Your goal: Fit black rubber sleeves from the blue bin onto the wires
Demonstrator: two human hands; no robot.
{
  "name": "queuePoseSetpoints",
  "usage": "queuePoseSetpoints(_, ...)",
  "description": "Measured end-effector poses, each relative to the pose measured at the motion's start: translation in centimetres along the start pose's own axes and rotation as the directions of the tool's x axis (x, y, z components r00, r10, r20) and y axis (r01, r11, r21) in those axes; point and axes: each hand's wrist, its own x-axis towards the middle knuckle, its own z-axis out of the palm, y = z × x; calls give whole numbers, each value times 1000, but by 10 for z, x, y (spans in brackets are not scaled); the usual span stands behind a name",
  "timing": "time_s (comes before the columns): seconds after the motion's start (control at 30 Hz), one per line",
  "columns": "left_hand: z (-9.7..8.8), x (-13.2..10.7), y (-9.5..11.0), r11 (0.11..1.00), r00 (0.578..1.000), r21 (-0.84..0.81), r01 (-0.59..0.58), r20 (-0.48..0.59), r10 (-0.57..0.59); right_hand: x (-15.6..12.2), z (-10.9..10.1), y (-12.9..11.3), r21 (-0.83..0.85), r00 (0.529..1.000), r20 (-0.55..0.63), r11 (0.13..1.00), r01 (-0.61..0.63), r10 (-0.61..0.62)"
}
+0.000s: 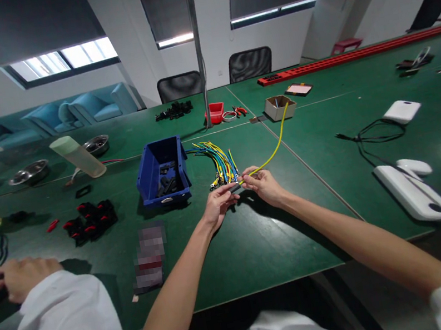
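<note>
Surface [241, 265]: green, w/ seams; spans the frame, carries most items below.
Red rail [362, 54]: long, lying along far R part of surface.
Co-worker, L side: white sleeve [71, 319]; co-worker's hands [31, 272] close together at frame edge; contents, if any, can't tell.
Blue bin [144, 177]: open top, L of ctr, beyond L hand; short blk parts [168, 185] inside.
White case [409, 192]: near R edge of surface, blk cable across it.
Wire bundle [219, 157]: yel., blue & green wires, metal terminals at near end; lies just R of blue bin, directly behind the two hands.
Bottle [79, 157]: pale grn cap, L of blue bin, near two metal bowls [29, 173].
Red-black parts [90, 221]: clustered on surface, L of blue bin.
R hand [264, 186]: fingers pinching yellow wire [278, 145] close to its near end.
L hand [219, 203]: fingers pinching black piece [234, 188]; fingertips near those of R hand.
Cardboard box [281, 114]: farther back, R of ctr; small contents, unclear.
Yellow wire: near end at black piece, betw. hands; curves up & R, far end overlaps cardboard box in view; in or in front, can't tell.
Pliers [240, 111]: red handles, beside red tray [217, 112] & a ring [230, 115].
Black piece: small, dk., betw. the hands; whether wire is seated in it, can't tell.
</note>
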Motion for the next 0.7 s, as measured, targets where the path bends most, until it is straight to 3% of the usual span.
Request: queuePoseSetpoints(0.7,1,2,0,1000,998,-17,25,-57,-26,1,-1,0,-31,1000,6,999,11,-11)
